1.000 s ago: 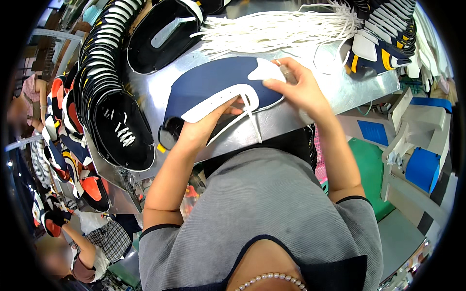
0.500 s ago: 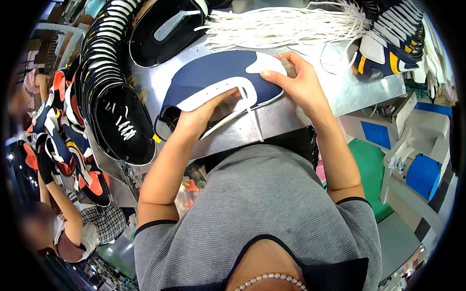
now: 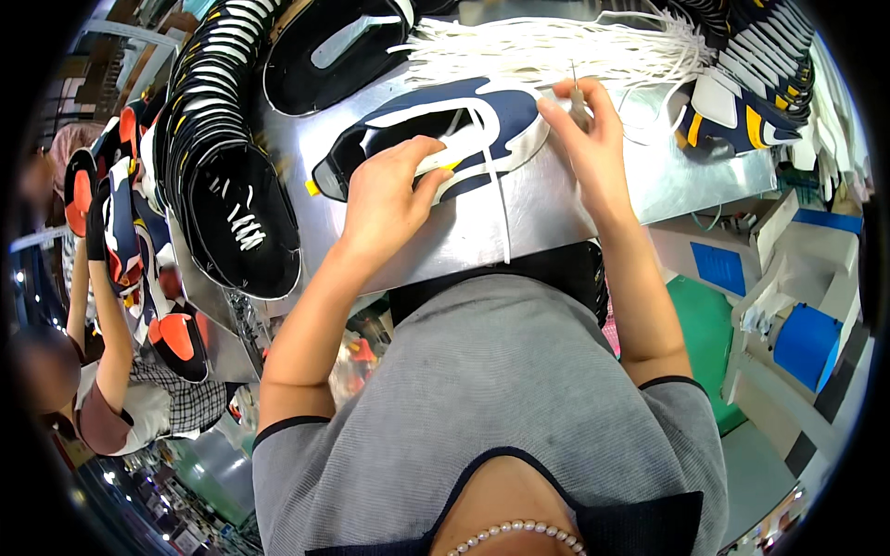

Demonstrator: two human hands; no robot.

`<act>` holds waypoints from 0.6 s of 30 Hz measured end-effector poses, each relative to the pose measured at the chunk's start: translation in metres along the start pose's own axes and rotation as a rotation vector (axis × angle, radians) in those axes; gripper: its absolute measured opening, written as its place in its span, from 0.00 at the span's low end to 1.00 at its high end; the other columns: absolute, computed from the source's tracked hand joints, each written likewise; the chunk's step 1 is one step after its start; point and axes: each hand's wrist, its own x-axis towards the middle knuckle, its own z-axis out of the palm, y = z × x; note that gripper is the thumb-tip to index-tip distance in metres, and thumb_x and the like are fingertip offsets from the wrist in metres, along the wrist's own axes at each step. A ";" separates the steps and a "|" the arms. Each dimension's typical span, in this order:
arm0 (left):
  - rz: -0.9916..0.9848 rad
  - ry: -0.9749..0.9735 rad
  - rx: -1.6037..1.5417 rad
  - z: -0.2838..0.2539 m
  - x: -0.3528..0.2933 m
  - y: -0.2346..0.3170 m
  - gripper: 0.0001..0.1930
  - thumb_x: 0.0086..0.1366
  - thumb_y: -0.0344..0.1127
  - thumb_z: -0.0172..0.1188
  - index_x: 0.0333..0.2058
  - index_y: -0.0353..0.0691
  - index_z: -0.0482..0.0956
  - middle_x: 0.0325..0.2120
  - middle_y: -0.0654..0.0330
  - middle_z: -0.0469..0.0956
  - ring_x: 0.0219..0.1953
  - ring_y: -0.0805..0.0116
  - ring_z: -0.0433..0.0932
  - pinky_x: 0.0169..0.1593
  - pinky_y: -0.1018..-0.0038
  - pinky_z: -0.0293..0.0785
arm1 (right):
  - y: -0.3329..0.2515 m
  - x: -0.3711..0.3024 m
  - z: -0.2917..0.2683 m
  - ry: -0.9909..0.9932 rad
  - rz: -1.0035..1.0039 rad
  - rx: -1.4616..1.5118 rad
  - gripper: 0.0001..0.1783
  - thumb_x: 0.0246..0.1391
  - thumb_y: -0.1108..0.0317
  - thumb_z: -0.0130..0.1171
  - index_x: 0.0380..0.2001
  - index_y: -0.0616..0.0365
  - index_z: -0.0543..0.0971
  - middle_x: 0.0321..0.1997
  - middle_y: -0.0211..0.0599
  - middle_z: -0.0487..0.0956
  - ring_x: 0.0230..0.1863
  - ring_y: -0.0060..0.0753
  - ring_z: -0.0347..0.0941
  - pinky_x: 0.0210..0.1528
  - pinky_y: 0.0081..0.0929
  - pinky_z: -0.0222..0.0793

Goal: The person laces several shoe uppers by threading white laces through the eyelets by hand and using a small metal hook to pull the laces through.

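Note:
On the metal table in front of me, a navy and white shoe upper (image 3: 523, 113) lies with its black-lined opening facing up. My left hand (image 3: 393, 189) pinches the white eyelet edge on its near side. A white shoelace (image 3: 502, 208) is threaded near the front of the eyelets, and one end hangs down over the tabletop. Just right of the toe, my right hand (image 3: 598, 148) grips a small awl-like tool (image 3: 579, 104) by its short handle. The thin metal point sticks up, clear of the upper.
Loose white laces (image 3: 547, 48) lie in a bundle behind the upper. Nested black-lined uppers (image 3: 218, 120) rise at left; another black upper (image 3: 338, 60) sits behind. More navy uppers (image 3: 742, 116) stand at right. A co-worker (image 3: 107, 371) handles orange-marked uppers at far left.
The upper has tipped from its side so its opening faces up. My left hand moved from inside it to the near edge. My right hand drew back from the toe with the tool.

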 end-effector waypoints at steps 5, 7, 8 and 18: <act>0.142 0.131 0.011 -0.013 0.011 0.027 0.11 0.59 0.32 0.67 0.41 0.38 0.81 0.35 0.51 0.83 0.36 0.48 0.81 0.40 0.62 0.77 | 0.007 -0.037 0.012 -0.241 -0.129 -0.157 0.14 0.57 0.61 0.67 0.35 0.63 0.83 0.25 0.26 0.78 0.28 0.15 0.67 0.32 0.19 0.64; 0.203 0.214 0.022 -0.018 0.017 0.029 0.12 0.59 0.31 0.67 0.41 0.37 0.81 0.36 0.50 0.83 0.37 0.49 0.82 0.41 0.63 0.77 | -0.001 -0.046 0.013 -0.345 -0.037 -0.121 0.13 0.58 0.61 0.67 0.32 0.63 0.83 0.23 0.25 0.74 0.27 0.16 0.64 0.30 0.24 0.64; 0.214 0.278 0.011 -0.026 0.023 0.029 0.12 0.59 0.30 0.68 0.41 0.36 0.81 0.37 0.50 0.83 0.39 0.50 0.82 0.43 0.63 0.78 | -0.001 -0.055 0.008 -0.453 -0.016 -0.224 0.14 0.59 0.61 0.66 0.31 0.63 0.82 0.22 0.27 0.71 0.26 0.16 0.62 0.29 0.25 0.63; 0.139 0.016 -0.029 -0.041 0.015 0.020 0.12 0.62 0.29 0.67 0.44 0.34 0.80 0.31 0.61 0.82 0.33 0.73 0.79 0.38 0.77 0.75 | 0.001 -0.133 -0.060 -0.450 -0.105 -0.440 0.09 0.53 0.67 0.68 0.33 0.63 0.83 0.27 0.36 0.75 0.29 0.30 0.72 0.34 0.28 0.67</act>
